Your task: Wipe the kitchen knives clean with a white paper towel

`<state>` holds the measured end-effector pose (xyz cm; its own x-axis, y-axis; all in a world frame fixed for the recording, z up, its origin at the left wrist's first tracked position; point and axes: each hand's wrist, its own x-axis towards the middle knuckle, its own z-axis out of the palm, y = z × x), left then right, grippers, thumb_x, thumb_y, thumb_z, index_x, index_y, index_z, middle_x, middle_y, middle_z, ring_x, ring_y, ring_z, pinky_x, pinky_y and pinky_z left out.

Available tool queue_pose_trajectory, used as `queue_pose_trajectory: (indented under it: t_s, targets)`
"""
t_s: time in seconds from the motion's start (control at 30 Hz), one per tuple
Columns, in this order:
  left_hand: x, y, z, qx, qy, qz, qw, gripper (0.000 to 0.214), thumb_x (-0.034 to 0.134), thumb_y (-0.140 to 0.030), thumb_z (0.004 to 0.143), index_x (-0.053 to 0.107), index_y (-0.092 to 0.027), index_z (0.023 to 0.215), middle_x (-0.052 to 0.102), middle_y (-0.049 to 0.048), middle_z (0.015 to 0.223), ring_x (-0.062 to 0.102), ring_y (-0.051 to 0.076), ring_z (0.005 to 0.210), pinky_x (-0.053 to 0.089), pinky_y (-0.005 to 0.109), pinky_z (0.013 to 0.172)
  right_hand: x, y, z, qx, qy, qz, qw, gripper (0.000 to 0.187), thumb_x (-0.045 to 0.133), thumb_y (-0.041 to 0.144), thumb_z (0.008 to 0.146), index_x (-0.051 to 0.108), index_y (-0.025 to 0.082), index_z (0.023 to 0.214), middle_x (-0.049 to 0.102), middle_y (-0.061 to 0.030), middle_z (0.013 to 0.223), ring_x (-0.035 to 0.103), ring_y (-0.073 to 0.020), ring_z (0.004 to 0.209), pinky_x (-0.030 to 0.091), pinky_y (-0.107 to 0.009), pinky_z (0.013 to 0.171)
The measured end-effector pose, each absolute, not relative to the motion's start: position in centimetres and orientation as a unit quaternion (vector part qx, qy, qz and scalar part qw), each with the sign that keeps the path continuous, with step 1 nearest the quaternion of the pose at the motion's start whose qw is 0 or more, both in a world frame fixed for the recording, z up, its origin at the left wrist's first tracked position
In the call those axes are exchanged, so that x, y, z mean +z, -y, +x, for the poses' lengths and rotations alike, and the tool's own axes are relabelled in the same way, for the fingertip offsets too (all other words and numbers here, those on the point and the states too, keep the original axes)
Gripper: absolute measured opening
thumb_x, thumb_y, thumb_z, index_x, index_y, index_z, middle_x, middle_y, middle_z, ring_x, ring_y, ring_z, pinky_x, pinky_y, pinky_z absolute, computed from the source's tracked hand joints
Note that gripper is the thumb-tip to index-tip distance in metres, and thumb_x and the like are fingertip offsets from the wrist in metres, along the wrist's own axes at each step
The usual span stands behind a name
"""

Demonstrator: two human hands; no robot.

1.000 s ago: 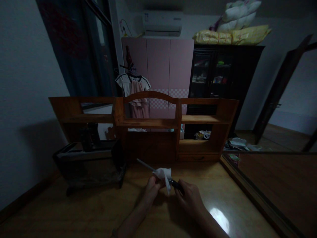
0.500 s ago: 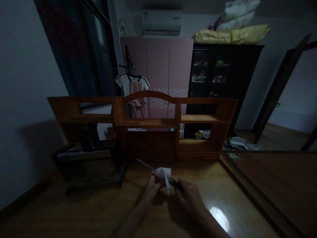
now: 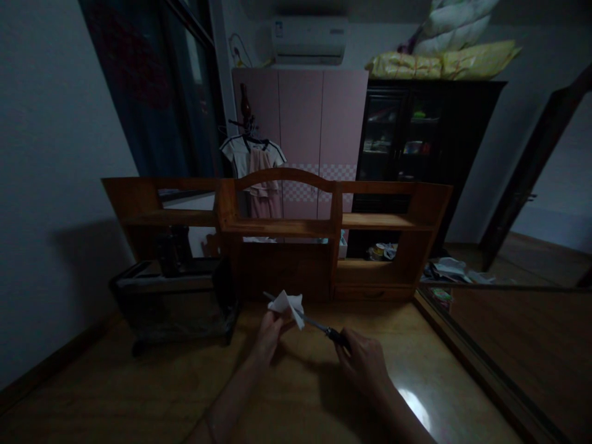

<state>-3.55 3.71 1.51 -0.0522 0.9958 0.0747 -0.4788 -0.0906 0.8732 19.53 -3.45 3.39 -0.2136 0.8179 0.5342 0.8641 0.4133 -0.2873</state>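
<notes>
My right hand (image 3: 365, 359) is closed round the black handle (image 3: 337, 337) of a long, thin metal rod (image 3: 315, 323). The rod points left and away from me, above the wooden tabletop. A white tissue (image 3: 287, 306) is wrapped loosely around it towards the far end, and the tip sticks out beyond. My left hand (image 3: 269, 335) pinches the tissue about the rod; its fingertips are partly hidden by the paper. In the dim light I cannot tell the rod's exact kind.
A wooden shelf unit (image 3: 277, 228) stands along the back of the tabletop (image 3: 296, 401). At the left is a dark, glass-sided box (image 3: 173, 308) with black equipment (image 3: 172, 250) on top. A raised wooden edge (image 3: 462, 354) borders the right side.
My left hand and the tissue have slid along the rod, away from the handle towards the tip. More bare metal shows beside the handle. The view has shifted slightly.
</notes>
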Motion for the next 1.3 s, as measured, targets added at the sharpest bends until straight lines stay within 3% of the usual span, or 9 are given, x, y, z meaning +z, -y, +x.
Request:
queue_pose_trajectory:
  t_s: [0.2, 0.43, 0.6, 0.83, 1.3]
  targets:
    - [0.9, -4.4, -4.2, 0.657, -0.35, 0.334, 0.578, 0.04, 0.076, -0.025, 0.062, 0.062, -0.013, 0.098, 0.067, 0.0107, 0.1, 0.065, 0.024, 0.087, 0.051, 0.033, 0.076, 3.2, 3.6, 19.1, -0.058, 0.77, -0.544, 0.327, 0.007, 0.046, 0.02, 0.083, 0.052, 0.02, 0.078, 0.062, -0.002, 0.068, 0.057, -0.0143, 0.057, 0.027, -0.024, 0.054]
    - [1.2, -2.5, -1.4, 0.564, -0.317, 0.389, 0.656, 0.042, 0.08, -0.027, 0.059, 0.064, -0.011, 0.095, 0.067, 0.0138, 0.099, 0.065, 0.027, 0.088, 0.052, 0.035, 0.077, 2.8, 3.6, 19.1, -0.027, 0.766, -0.54, 0.347, 0.011, 0.044, 0.024, 0.086, 0.052, 0.019, 0.08, 0.06, -0.0022, 0.066, 0.057, -0.0145, 0.06, 0.029, -0.023, 0.055]
    - [1.7, -1.5, -0.3, 0.542, -0.341, 0.432, 0.635, 0.048, 0.082, -0.032, 0.056, 0.065, -0.011, 0.096, 0.069, 0.0131, 0.094, 0.066, 0.027, 0.083, 0.054, 0.032, 0.068, 2.9, 3.7, 18.8, -0.019, 0.779, -0.529, 0.336, 0.006, 0.045, 0.021, 0.083, 0.051, 0.02, 0.08, 0.06, -0.0016, 0.069, 0.057, -0.0142, 0.06, 0.028, -0.023, 0.055]
    - [1.6, -1.7, -0.6, 0.554, -0.328, 0.439, 0.627, 0.043, 0.079, -0.031, 0.06, 0.063, -0.011, 0.096, 0.069, 0.0137, 0.096, 0.066, 0.029, 0.086, 0.055, 0.036, 0.07, 3.2, 3.6, 19.0, -0.002, 0.784, -0.525, 0.332, 0.006, 0.046, 0.02, 0.082, 0.05, 0.02, 0.078, 0.06, -0.0017, 0.07, 0.057, -0.0142, 0.061, 0.029, -0.023, 0.056]
    - [2.4, -3.6, -3.9, 0.653, -0.376, 0.346, 0.559, 0.041, 0.08, -0.028, 0.058, 0.067, -0.01, 0.092, 0.07, 0.0113, 0.091, 0.067, 0.022, 0.076, 0.052, 0.027, 0.067, 3.1, 3.6, 19.2, -0.014, 0.778, -0.534, 0.33, 0.009, 0.045, 0.024, 0.086, 0.052, 0.02, 0.082, 0.061, -0.002, 0.07, 0.057, -0.0144, 0.061, 0.028, -0.024, 0.056]
